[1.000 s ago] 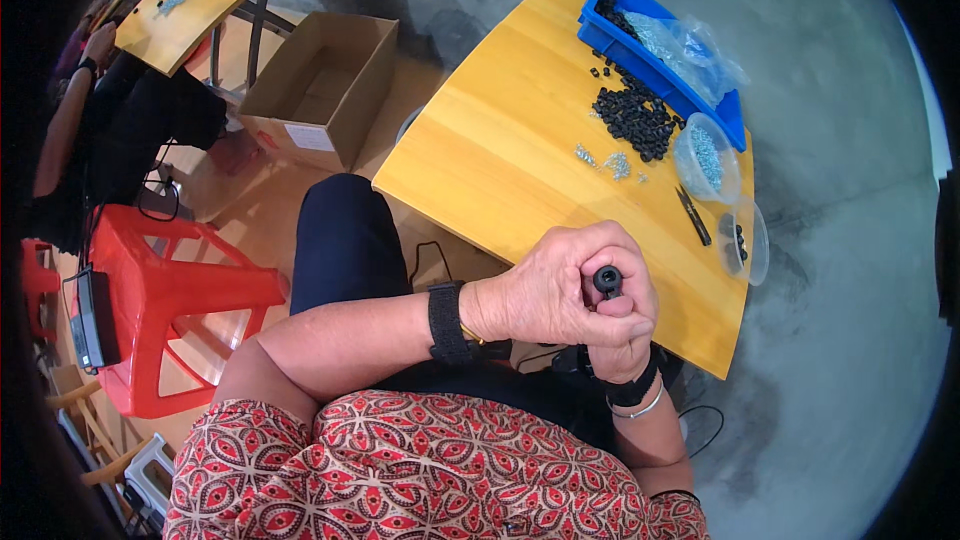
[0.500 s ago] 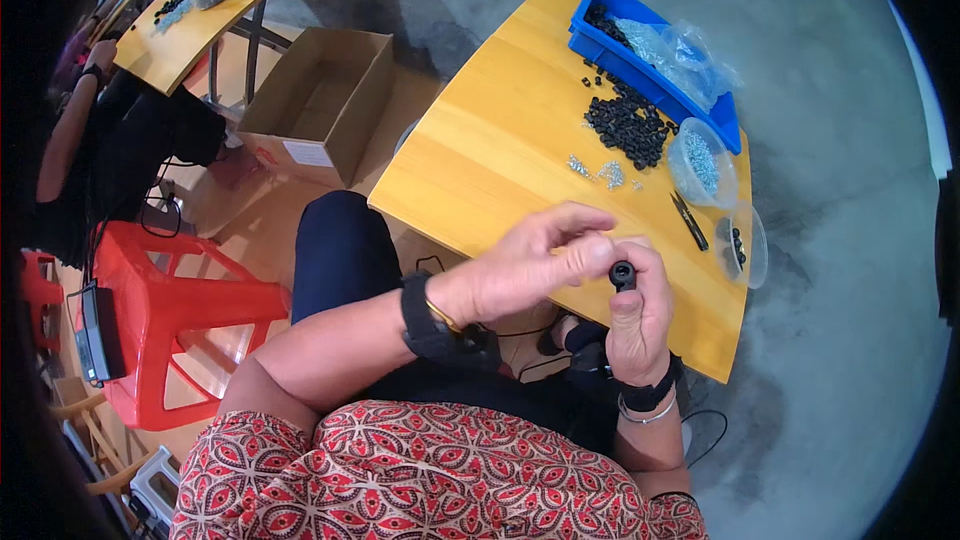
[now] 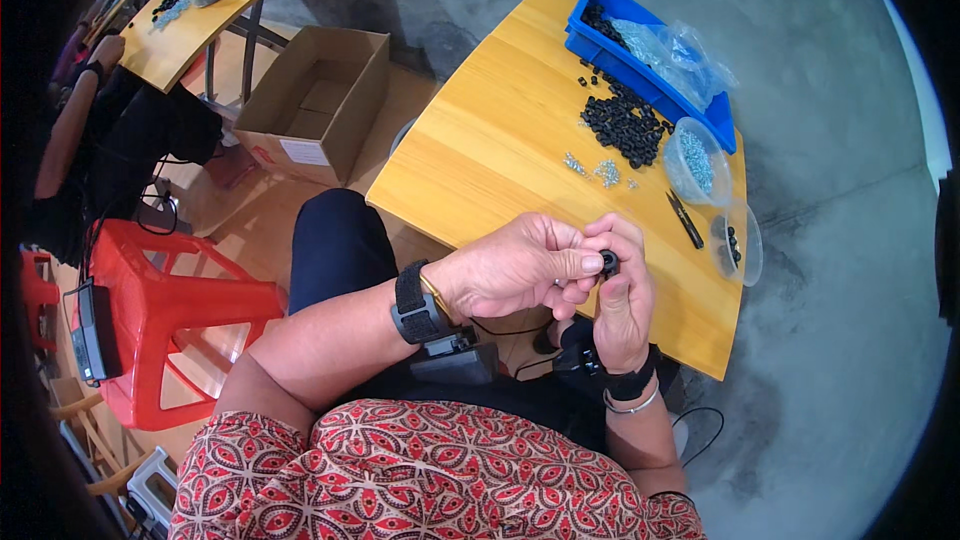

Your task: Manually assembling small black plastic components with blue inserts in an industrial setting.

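A small black round plastic part with a hole in its end (image 3: 609, 262) is held in my right hand (image 3: 626, 305), between the thumb and the curled fingers. From the left, my left hand (image 3: 525, 270) meets it in a pinch, its thumb tip against the rim of the part. Whatever lies between the left fingertips is hidden. Both hands hover just off the near edge of the wooden table (image 3: 480, 150). On the tabletop beyond them are a heap of small black parts (image 3: 625, 125) and little piles of shiny metal pieces (image 3: 606, 173).
At the table's right side stand a clear tub of small metal pieces (image 3: 695, 162), black tweezers (image 3: 686, 220) and a clear dish (image 3: 738, 243). Behind lies a blue bin (image 3: 650, 70). Left are a cardboard box (image 3: 315, 105), a red stool (image 3: 170, 310) and another person's arm (image 3: 65, 140).
My left hand has closed from a loose, raised pose into a pinch at the black part. My right hand has shifted slightly left and turned the part.
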Available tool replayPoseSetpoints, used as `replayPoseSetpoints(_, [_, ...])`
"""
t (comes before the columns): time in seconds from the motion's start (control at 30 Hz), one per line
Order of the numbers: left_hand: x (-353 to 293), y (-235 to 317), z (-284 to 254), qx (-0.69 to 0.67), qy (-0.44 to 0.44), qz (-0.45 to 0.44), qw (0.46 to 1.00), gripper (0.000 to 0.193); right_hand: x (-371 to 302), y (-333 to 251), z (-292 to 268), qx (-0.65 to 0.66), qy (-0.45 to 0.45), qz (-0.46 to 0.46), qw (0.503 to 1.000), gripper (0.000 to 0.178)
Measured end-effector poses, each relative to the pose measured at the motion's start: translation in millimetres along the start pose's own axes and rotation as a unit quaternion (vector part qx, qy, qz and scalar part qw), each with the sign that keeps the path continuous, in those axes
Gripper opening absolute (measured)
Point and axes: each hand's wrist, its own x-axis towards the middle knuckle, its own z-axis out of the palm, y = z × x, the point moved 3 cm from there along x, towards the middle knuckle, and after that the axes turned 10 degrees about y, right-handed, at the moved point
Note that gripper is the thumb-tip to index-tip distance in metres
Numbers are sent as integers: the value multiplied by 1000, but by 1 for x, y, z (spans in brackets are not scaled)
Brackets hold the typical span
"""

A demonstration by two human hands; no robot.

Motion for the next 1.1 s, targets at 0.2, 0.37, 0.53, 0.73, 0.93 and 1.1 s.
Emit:
replayPoseSetpoints(0.2, [1,-2,-5,-41,23,-17,999,14,0,3,2,10,13,9,1000,44])
replayPoseSetpoints(0.37, [1,-5,-6,-54,66,-17,996,13,-3,6,-4,-46,53,36,997,32])
replayPoseSetpoints(0.53, [0,-5,-9,-11,83,33,996,10,1,-1,-4,-176,52,-38,982,28])
replayPoseSetpoints(0.73, [-2,-2,-11,46,98,82,991,9,2,-5,-3,-151,32,-16,988,28])
replayPoseSetpoints(0.93, [0,-3,-8,75,116,141,980,10,-3,3,-4,-41,37,107,993,32])
replayPoseSetpoints(1.1, [-2,0,-5,137,135,175,966,10,-10,17,-2,47,47,186,980,38])
